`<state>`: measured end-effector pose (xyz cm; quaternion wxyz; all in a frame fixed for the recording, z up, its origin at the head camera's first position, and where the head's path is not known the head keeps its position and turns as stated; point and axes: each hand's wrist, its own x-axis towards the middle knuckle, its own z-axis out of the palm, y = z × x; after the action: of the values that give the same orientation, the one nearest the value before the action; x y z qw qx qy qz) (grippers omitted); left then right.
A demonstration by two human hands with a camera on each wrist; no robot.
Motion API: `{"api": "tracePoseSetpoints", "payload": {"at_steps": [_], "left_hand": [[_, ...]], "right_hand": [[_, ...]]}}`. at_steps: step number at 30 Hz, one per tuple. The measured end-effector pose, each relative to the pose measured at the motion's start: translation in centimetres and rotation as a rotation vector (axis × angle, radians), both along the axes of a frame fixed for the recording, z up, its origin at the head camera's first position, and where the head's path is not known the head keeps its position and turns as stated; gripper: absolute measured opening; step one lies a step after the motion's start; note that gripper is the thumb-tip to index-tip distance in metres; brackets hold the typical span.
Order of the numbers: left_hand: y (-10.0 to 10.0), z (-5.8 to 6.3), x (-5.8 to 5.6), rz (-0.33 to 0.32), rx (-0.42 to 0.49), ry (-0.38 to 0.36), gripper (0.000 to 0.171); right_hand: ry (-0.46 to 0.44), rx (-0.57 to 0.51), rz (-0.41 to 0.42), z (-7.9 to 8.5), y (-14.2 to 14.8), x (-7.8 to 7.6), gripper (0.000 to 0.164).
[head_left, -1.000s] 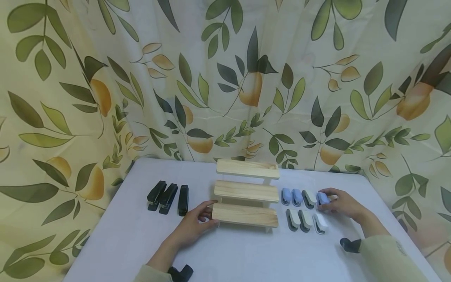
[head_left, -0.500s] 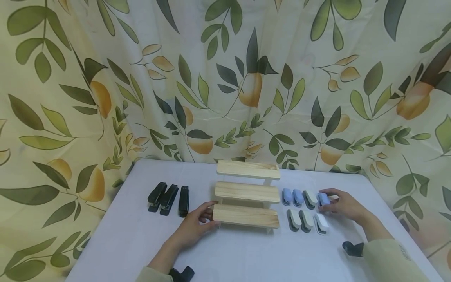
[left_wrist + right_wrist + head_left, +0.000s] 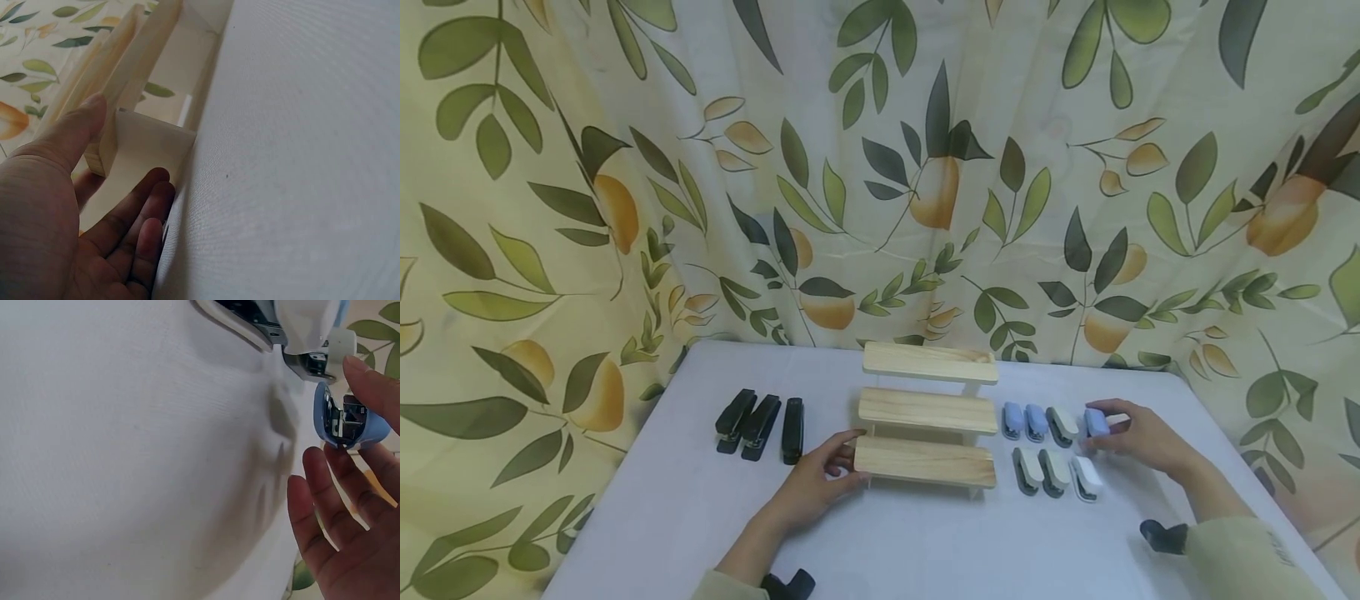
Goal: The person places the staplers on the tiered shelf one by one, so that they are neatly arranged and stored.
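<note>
My left hand (image 3: 815, 483) pinches the left end of the lowest board of a three-tier wooden display stand (image 3: 925, 462). In the left wrist view the thumb lies on the front of the board (image 3: 103, 153), with a finger behind its end; the other fingers are beside the pale side support. My right hand (image 3: 1142, 439) pinches a small blue stapler (image 3: 1096, 422) between thumb and fingers, at the right end of the back row. Its metal underside faces the right wrist camera. To its left are two blue staplers (image 3: 1035, 423) and a white one (image 3: 1063, 426).
Three white staplers (image 3: 1055, 472) form a front row right of the stand. Three black staplers (image 3: 760, 427) lie left of it, near my left hand. A white cloth covers the table (image 3: 910, 550). Behind hangs a leaf-patterned curtain (image 3: 880, 167).
My right hand has shifted slightly to the right with the blue stapler, widening the gap to the neighbouring white one. My left hand has stayed on the stand.
</note>
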<state>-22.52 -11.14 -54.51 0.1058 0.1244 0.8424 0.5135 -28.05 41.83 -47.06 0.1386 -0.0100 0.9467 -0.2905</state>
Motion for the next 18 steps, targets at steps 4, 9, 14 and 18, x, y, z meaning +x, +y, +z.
{"api": "tracePoseSetpoints", "payload": {"at_steps": [4, 9, 14, 18], "left_hand": [[0.1, 0.2, 0.1, 0.006, -0.004, -0.002, 0.065], [0.2, 0.4, 0.2, 0.014, -0.013, -0.014, 0.065], [0.1, 0.2, 0.1, 0.016, -0.012, -0.018, 0.065], [0.2, 0.1, 0.1, 0.018, -0.006, -0.022, 0.065]], "right_hand": [[0.023, 0.003, 0.021, 0.8, -0.1, 0.2, 0.084], [0.050, -0.002, 0.040, 1.6, -0.2, 0.2, 0.081], [0.077, 0.000, 0.047, 2.4, -0.7, 0.2, 0.079], [0.096, -0.003, 0.053, 3.0, -1.3, 0.2, 0.079]]}}
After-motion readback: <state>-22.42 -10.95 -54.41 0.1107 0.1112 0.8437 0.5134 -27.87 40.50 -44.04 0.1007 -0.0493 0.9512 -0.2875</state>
